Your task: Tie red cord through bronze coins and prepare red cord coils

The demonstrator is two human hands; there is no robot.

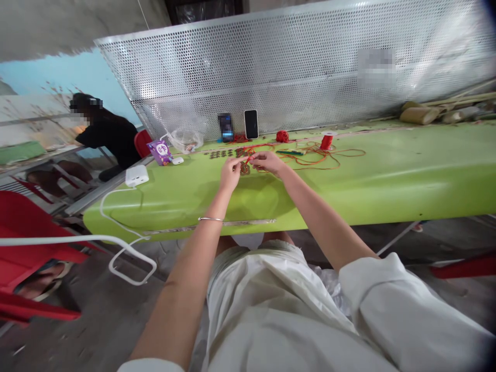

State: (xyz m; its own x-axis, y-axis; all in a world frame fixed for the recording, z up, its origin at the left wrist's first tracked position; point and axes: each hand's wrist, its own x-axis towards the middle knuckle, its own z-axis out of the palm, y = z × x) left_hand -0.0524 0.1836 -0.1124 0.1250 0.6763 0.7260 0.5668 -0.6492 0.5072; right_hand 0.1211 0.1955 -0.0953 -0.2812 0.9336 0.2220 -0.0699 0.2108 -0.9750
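My left hand (230,173) and my right hand (268,162) meet over the green table (387,175), both pinched on a red cord (248,155) that runs through a small round brownish piece (245,168) between them. More red and orange cord (321,157) lies in loose loops to the right of my right hand. A row of small dark round pieces (222,153) lies on the table just beyond my left hand. A thin bangle sits on my left wrist.
A red spool (327,140), a red cord ball (282,136) and two phones (251,124) stand against the perforated metal panel (310,67). A purple box (160,152), plastic bag (186,139) and white power bank (136,175) sit left. Another person (104,132) is at far left beside red chairs (23,243).
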